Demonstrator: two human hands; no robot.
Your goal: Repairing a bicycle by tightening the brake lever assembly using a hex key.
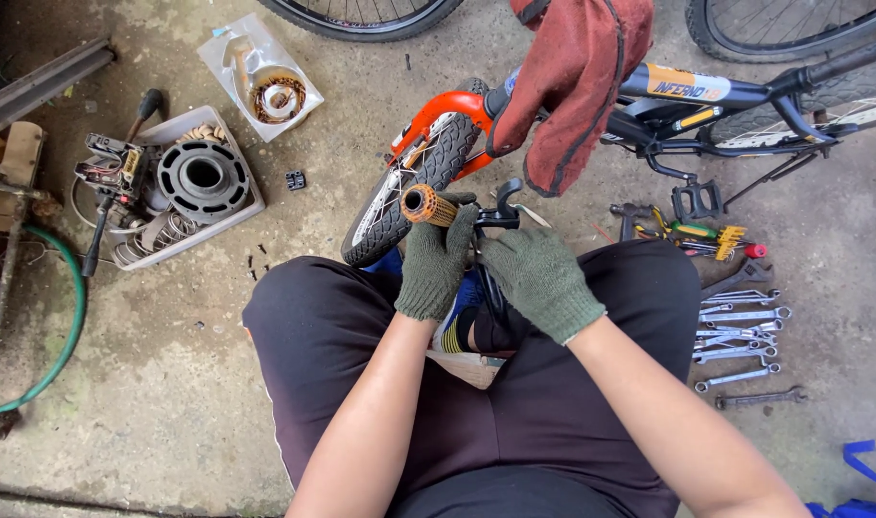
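L hand (438, 264): gloved, grip clamped round orange handgrip (428, 205), steadying the bar end.
R hand (538, 273): gloved, fingers closed on black brake lever (503, 206) just beside it; held close over lap for control.
Wheel (414, 187): small, orange fork, btwn knees.
Rag (577, 72): red, draped on bike frame.
Spanners (740, 331): laid out on floor, R side, in reach.
Tray (184, 182): motor parts, L.

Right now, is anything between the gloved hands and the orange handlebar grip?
Nothing visible. The left hand, in a green knit glove, already wraps the ribbed orange rubber handlebar grip. The right hand, gloved alike, is on the black brake lever beside it. The red cloth hangs behind, apart.
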